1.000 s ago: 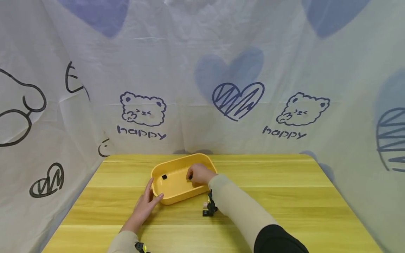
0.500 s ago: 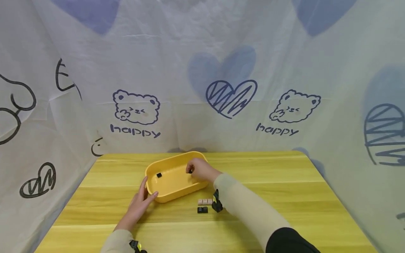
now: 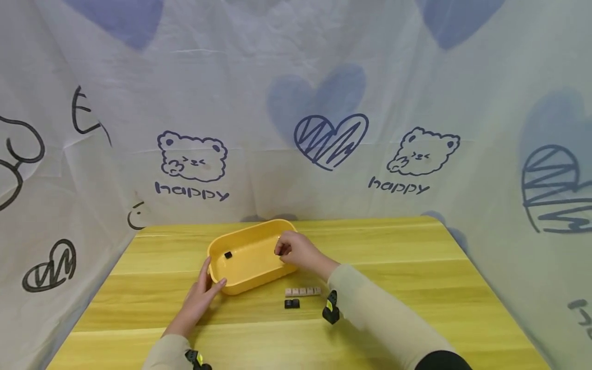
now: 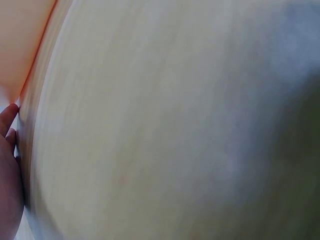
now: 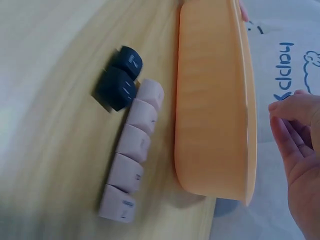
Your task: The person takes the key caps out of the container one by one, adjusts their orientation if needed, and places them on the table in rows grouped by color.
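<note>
My left hand (image 3: 200, 294) rests against the left end of a yellow plastic tray (image 3: 259, 282), thumb and fingers spread straight along its near-left corner. Over the tray's right end, my right hand (image 3: 296, 249) pinches a small black keycap (image 3: 279, 252), mostly hidden by the fingertips. One black keycap (image 3: 228, 255) lies inside the tray toward the left. In front of the tray, several pale pink keycaps (image 5: 134, 142) stand side by side in a straight row. Two black keycaps (image 5: 117, 89) sit together beside that row, on the side nearer me.
The tray stands on a yellow wood-grain table (image 3: 393, 246), close to its back edge. Behind and beside the table hangs a pale cloth (image 3: 259, 169) with hearts and bear drawings. A small black device (image 3: 331, 307) is strapped at the right wrist.
My right hand has lifted from the tray floor with the black keycap and drawn back to the right. The pink row has come out from behind the right arm. The head view has shifted slightly.
</note>
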`<action>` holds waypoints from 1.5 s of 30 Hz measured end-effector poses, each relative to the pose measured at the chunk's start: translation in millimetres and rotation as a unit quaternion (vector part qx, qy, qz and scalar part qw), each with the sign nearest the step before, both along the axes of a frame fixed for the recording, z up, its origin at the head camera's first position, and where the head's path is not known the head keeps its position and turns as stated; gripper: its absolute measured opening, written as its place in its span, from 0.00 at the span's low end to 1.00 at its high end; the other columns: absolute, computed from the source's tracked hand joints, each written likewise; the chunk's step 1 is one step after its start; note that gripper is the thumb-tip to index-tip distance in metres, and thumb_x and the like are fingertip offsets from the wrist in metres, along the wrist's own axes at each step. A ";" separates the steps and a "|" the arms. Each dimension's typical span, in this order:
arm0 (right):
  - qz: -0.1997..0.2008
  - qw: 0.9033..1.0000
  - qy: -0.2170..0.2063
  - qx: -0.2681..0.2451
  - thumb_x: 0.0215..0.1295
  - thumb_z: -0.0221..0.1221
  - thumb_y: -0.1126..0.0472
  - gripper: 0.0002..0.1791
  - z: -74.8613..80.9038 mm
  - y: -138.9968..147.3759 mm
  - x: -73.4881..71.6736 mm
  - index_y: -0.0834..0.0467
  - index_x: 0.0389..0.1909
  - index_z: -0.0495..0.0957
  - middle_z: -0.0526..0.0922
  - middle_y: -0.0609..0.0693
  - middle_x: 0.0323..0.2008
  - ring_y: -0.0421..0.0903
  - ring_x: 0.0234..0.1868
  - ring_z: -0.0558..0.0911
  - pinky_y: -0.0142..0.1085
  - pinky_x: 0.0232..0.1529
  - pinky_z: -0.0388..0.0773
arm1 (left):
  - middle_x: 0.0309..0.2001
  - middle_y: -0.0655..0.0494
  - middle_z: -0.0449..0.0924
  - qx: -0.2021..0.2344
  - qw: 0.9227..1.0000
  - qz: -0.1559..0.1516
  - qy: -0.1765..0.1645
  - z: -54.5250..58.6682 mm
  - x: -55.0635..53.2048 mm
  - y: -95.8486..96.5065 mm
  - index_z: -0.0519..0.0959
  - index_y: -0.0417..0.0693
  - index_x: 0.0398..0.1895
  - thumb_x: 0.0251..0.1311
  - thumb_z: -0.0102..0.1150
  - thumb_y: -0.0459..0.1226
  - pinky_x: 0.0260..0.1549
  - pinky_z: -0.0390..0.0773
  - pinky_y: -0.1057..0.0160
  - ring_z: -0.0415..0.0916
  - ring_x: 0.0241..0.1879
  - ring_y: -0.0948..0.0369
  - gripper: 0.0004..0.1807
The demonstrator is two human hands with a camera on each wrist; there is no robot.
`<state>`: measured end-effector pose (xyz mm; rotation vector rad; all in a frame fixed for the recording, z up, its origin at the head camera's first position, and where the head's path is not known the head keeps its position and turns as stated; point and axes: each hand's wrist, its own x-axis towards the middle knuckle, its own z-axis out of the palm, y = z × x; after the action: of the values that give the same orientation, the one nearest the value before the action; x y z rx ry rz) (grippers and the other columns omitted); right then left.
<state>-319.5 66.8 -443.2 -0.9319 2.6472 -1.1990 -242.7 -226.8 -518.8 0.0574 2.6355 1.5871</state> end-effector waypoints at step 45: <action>-0.091 0.994 -0.061 -0.003 0.55 0.70 0.63 0.08 -47.7 72.1 86.3 0.57 0.37 0.86 0.79 0.43 0.28 0.38 0.25 0.74 0.30 0.23 0.72 | 0.73 0.32 0.44 0.001 0.999 0.000 -0.041 -1.2 -3.7 -1.1 0.29 0.62 0.78 0.70 0.51 0.54 0.68 0.43 0.39 0.44 0.72 0.40 0.48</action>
<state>-233.2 139.0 -490.9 -0.6065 2.6779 -1.2572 -246.4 -227.9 -520.0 -0.0076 2.5710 1.5579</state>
